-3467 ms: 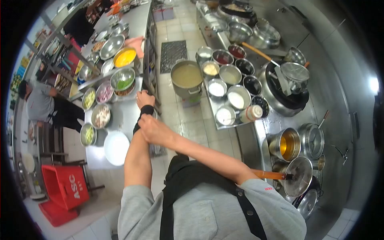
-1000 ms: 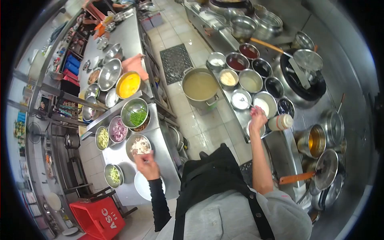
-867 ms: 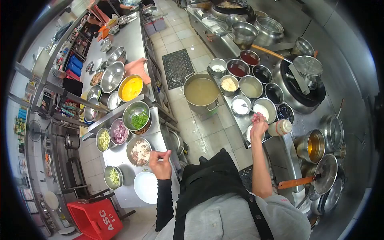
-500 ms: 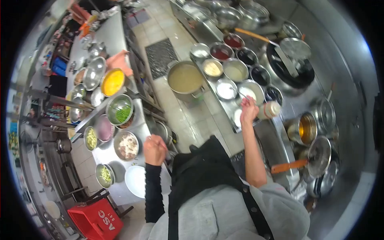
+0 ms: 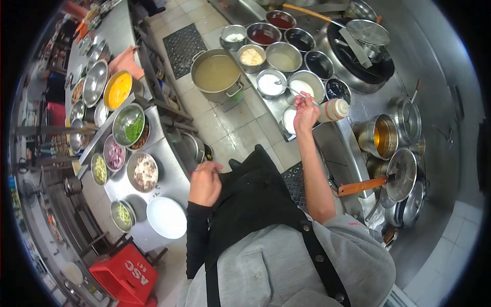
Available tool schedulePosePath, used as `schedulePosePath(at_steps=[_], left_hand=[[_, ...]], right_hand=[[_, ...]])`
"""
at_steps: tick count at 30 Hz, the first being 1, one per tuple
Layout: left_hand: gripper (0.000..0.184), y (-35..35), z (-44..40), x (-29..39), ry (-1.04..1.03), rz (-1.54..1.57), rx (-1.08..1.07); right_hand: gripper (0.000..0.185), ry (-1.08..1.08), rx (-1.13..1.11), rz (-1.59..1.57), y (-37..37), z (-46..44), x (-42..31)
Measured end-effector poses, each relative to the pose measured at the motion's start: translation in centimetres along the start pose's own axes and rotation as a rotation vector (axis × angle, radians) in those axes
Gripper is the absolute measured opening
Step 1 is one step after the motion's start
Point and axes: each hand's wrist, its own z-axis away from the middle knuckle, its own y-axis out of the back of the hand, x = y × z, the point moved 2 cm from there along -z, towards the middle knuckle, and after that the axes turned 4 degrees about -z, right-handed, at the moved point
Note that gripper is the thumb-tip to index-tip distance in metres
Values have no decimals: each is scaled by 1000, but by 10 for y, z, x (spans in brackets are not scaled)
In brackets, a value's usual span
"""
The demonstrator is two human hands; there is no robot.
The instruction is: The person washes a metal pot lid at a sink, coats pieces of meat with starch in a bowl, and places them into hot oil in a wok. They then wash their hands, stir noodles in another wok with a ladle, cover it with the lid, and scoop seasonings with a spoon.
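Note:
My right hand (image 5: 307, 111) is closed round the handle of a metal spoon (image 5: 296, 93). The spoon's far end lies over a steel pot of white powder (image 5: 268, 86), but contact with the powder is hard to judge. Beside that pot are a container of whitish liquid (image 5: 303, 84) and another white-filled one (image 5: 289, 121), partly behind my hand. A squeeze bottle (image 5: 335, 109) stands just right of my hand. By the apron, my left hand (image 5: 205, 183) hangs with fingers curled in and the index finger straighter; I see nothing in it. A white bowl (image 5: 166, 218) is nearest below it.
A large stockpot of cloudy liquid (image 5: 217, 74) stands between the counters. Bowls of cut vegetables and meat (image 5: 143, 172) line the left table, with a red crate (image 5: 125, 273) below. To the right are a wok (image 5: 358, 64), an oil pot (image 5: 381, 137) and a wooden-handled strainer (image 5: 364, 186).
The view has turned, so the counters appear shifted left and up. My right hand keeps the spoon by the white-filled pots. My left hand has loosened a little, its index finger now more extended.

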Motion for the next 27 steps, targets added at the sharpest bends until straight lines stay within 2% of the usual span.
schedulePosePath(at_steps=[2,3,4,5,7,9,15,19,22,27], left_hand=[[23,-5,6,11,70,48,-28],[23,-14,10,2,1,34,13],[24,-12,12,3,-31,41,9],[24,-17,18,-6,14,2,17],[20,-21,29,-17,32,-37,95],[16,-10,38,-15,48,-33,186],[18,-5,63,-18,210,-16,226],[20,-10,79,-21,265,-7,219],[22,-9,87,-26,310,3,206],[24,-9,98,-35,351,66,266]], right_hand=[[22,-25,-91,58,7,-3,5],[25,81,-51,242,3,2,5],[27,102,-155,363,7,2,12],[28,-2,-236,300,1,7,17],[31,-157,-262,170,-24,27,25],[31,-247,-321,185,-59,71,29],[28,-538,-618,205,-132,176,71],[28,-700,-725,161,-178,231,95],[27,-725,-834,112,-209,254,103],[27,-744,-834,66,-224,259,99]])
